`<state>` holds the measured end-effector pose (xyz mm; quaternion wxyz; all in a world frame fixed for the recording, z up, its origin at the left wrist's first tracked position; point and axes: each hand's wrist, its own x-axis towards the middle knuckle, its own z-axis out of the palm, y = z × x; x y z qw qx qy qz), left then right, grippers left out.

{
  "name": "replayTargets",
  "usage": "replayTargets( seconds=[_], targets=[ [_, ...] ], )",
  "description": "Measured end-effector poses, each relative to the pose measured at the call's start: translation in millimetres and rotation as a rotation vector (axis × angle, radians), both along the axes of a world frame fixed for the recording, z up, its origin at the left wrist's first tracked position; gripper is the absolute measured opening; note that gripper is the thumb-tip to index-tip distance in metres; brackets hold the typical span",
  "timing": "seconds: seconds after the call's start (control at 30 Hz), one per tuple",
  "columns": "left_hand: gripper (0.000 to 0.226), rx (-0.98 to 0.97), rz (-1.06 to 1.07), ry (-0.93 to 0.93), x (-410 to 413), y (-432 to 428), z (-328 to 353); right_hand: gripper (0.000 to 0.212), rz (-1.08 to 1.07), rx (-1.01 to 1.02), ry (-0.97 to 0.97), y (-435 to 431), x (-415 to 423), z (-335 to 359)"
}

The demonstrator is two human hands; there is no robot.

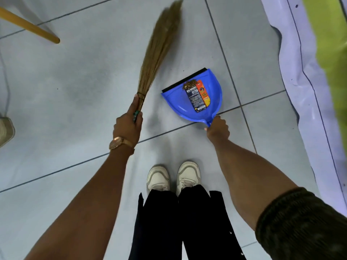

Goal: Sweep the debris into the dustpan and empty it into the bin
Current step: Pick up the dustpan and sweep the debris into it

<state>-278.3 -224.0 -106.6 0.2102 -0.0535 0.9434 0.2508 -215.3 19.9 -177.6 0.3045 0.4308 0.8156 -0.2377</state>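
Observation:
A blue dustpan [212, 91] with a black rubber lip and an orange label lies flat on the grey tiled floor. A small heap of brown debris [189, 84] sits inside it just behind the lip. My right hand [217, 129] grips the dustpan's short handle at its near end. My left hand [127, 126], with a watch on the wrist, holds the bound neck of a straw broom [159, 44]. The broom's bristles point up and away, to the left of the dustpan, blurred and clear of it.
My two white shoes [172, 177] stand just behind the dustpan. A wooden leg [30, 27] slants in at the top left. A pale sheet [304, 76] with yellow-green fabric [332, 44] over it lines the right side. No bin is in view.

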Motion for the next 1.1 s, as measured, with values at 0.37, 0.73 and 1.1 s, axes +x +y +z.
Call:
replayTargets(
  seconds=[0.37, 0.73, 1.1],
  targets=[
    [0.059, -0.101, -0.274, -0.247, 47.7, -30.1, -8.8, 0.038, -0.032, 0.095, 0.013, 25.3, 4.6, -12.4],
    [0.046, 0.132, -0.110, -0.082, 89.2, -36.9, 51.8, 0.039, -0.030, 0.063, -0.010, 14.5, 16.3, -11.1],
    [0.048, -0.136, 0.101, -0.218, -5.4, -15.9, -58.0, 0.037, -0.159, 0.058, -0.012, 32.2, 54.1, -20.7]
  ],
)
